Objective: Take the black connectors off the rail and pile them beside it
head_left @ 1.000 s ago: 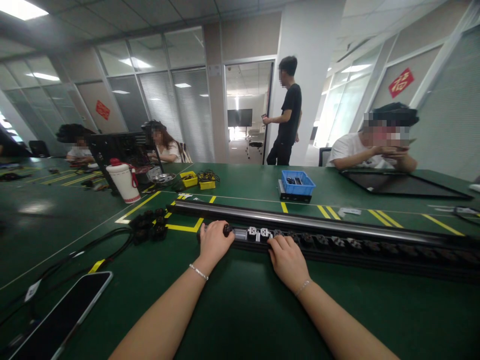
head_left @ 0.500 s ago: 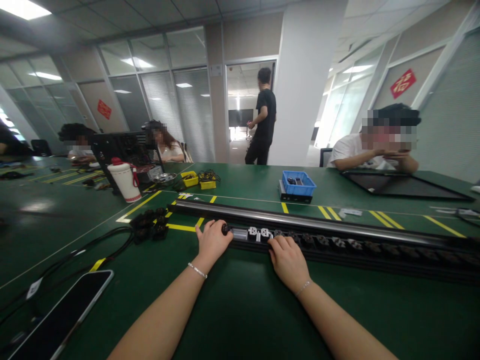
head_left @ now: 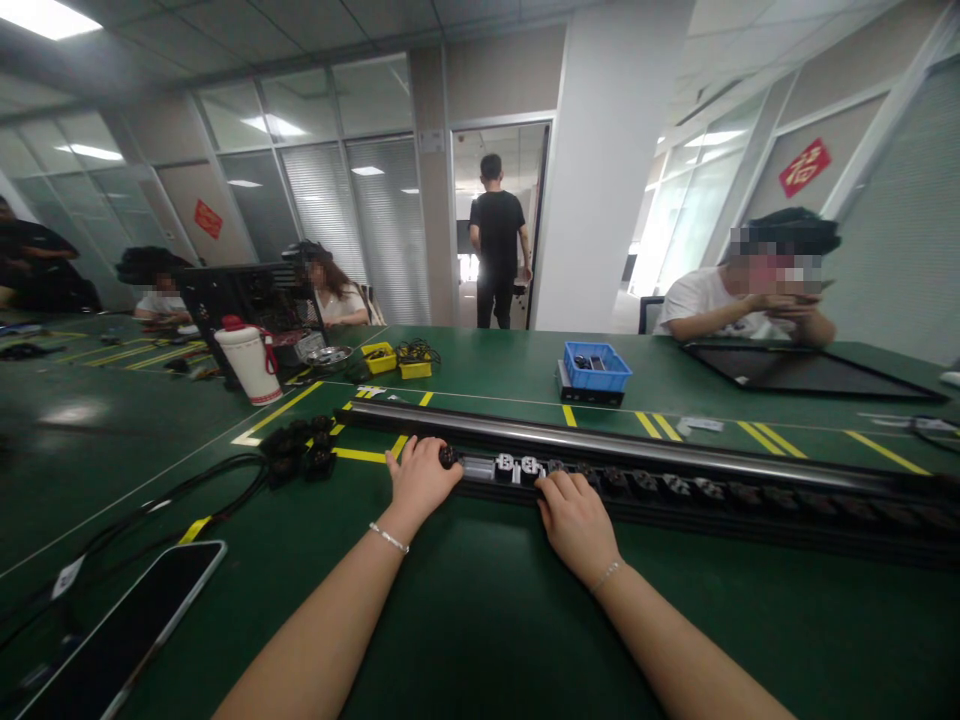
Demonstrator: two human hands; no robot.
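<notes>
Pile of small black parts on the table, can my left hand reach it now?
Likely yes: only tabletop and yellow tape lie between the pile and your left hand at the black strip.

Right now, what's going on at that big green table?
A person is working with both hands on a long black strip lying on the green table. The left hand has its thumb and finger on a small round black piece near one end. The right hand touches the strip just beside two white pieces; its fingertips are hard to see. A phone lies nearby, to the left.
</notes>
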